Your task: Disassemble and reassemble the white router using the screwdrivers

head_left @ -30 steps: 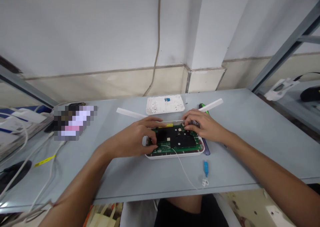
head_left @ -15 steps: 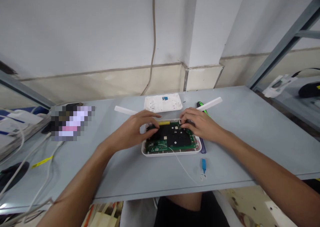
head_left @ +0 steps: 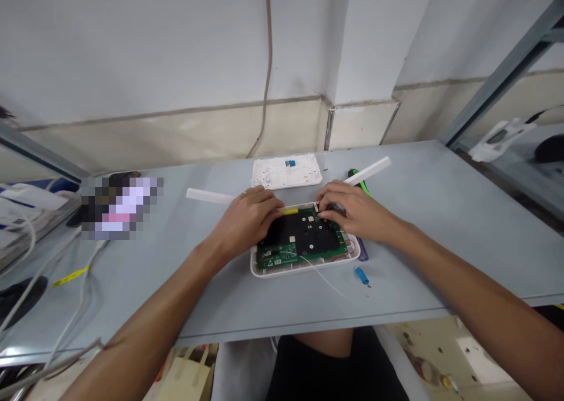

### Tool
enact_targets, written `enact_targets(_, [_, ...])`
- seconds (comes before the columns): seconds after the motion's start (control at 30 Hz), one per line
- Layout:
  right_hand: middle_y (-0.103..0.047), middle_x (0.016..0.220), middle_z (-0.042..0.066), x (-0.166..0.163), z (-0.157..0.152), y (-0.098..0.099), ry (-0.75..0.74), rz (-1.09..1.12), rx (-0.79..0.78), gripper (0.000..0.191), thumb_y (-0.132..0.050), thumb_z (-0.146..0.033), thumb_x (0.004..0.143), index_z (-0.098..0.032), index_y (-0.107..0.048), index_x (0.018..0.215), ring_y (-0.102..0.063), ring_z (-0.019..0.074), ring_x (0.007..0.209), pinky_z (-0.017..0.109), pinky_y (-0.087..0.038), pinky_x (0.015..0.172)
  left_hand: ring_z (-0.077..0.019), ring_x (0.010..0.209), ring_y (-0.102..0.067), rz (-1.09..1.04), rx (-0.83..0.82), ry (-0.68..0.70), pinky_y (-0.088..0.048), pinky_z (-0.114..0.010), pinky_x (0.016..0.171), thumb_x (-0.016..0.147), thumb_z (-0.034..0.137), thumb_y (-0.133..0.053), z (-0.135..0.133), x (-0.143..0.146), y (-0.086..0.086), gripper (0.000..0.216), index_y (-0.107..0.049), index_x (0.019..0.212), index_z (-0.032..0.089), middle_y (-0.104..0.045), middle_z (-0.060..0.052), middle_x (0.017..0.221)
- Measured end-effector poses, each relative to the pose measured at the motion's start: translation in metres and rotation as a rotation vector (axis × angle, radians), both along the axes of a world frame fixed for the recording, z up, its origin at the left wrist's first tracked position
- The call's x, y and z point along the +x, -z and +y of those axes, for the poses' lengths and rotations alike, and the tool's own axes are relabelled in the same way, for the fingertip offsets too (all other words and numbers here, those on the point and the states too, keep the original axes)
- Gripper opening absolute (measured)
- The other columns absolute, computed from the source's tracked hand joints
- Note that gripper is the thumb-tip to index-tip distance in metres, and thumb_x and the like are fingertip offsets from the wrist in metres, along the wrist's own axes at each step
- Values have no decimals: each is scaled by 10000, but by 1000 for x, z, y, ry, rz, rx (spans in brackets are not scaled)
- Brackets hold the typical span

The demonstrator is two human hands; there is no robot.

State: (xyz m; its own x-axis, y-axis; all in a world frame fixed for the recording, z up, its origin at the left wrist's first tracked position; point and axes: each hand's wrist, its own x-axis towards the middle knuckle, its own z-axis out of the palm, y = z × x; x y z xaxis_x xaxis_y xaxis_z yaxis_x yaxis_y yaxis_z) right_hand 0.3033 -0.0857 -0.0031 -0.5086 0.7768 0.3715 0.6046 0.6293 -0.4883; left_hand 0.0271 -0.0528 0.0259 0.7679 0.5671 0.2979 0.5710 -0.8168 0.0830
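Note:
An opened white router (head_left: 304,268) lies on the table, its green circuit board (head_left: 282,255) and black metal plate (head_left: 286,230) exposed. My left hand (head_left: 251,216) is closed at the upper left edge, thumb and fingers together beside a yellow strip (head_left: 289,211). Its fingertips are partly hidden. At the upper right corner, my right hand (head_left: 348,207) pinches close to the board, but what sits between the fingers is too small to make out. White antennas (head_left: 209,196) stick out left and right. A thin white fibre (head_left: 319,271) runs from the board towards a blue connector (head_left: 362,275).
Behind the router lies its white cover (head_left: 286,177), with a blue piece on it. A green and black tool (head_left: 360,180) is by the right antenna, and a purple handle (head_left: 363,250) shows beside the casing. White cables (head_left: 83,295) cross the table's left side.
My left fingers have drawn together and shifted to the router's upper edge. The router has turned slightly, and the blue connector has swung to a slant. My right hand keeps its pinch.

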Motion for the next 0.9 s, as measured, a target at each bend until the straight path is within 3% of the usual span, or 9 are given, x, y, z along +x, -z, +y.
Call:
enact_targets(0.13, [-724, 1122, 85, -1, -3, -3, 28, -28, 6, 150, -560, -227, 1025, -216, -645, 903, -665, 250, 1081, 426, -528, 969, -247, 865, -642, 6, 28, -27, -525, -392, 801, 1064, 208, -479, -2, 2, 0, 265, -725, 976, 160, -730, -95, 912])
enact_targets(0.23, [-709, 1205, 90, 1, -9, -10, 40, -58, -82, 154, -614, -354, 1016, -222, -656, 1081, -655, 268, 1152, 447, -524, 1003, -239, 867, -650, -3, -12, -31, -526, -380, 790, 1050, 201, -497, -1, 0, 0, 239, -717, 964, 165, -730, -85, 914])
enact_targets(0.37, [-636, 1387, 108, 6, -17, -22, 8, -133, -180, 659, -795, -555, 845, -263, -575, 1393, -579, 339, 1310, 508, -510, 1059, -238, 915, -663, -19, -56, -25, -527, -380, 815, 1044, 209, -517, -2, -1, -1, 211, -716, 989, 163, -734, -86, 971])
enact_targets(0.47, [-592, 1458, 112, 8, -20, -25, -40, -193, -188, 827, -855, -556, 761, -284, -534, 1474, -540, 358, 1362, 524, -507, 1083, -233, 925, -675, -10, -88, -45, -533, -378, 832, 1046, 204, -509, -5, 0, -2, 216, -718, 1007, 166, -738, -86, 999])
enact_targets(0.67, [-598, 1474, 118, 5, -22, -23, -44, -245, -121, 833, -857, -550, 741, -286, -565, 1476, -558, 392, 1348, 575, -499, 1083, -237, 955, -697, -45, -109, -37, -549, -378, 849, 1068, 233, -488, -6, 3, 4, 237, -714, 1106, 172, -758, -86, 1041])
enact_targets(0.9, [-652, 1418, 106, -3, -23, -23, -19, -275, -88, 785, -898, -469, 721, -286, -599, 1423, -602, 397, 1294, 569, -524, 1050, -220, 921, -705, -126, -173, -96, -544, -348, 814, 1039, 195, -515, -5, 7, 11, 194, -708, 1056, 179, -764, -63, 1025])
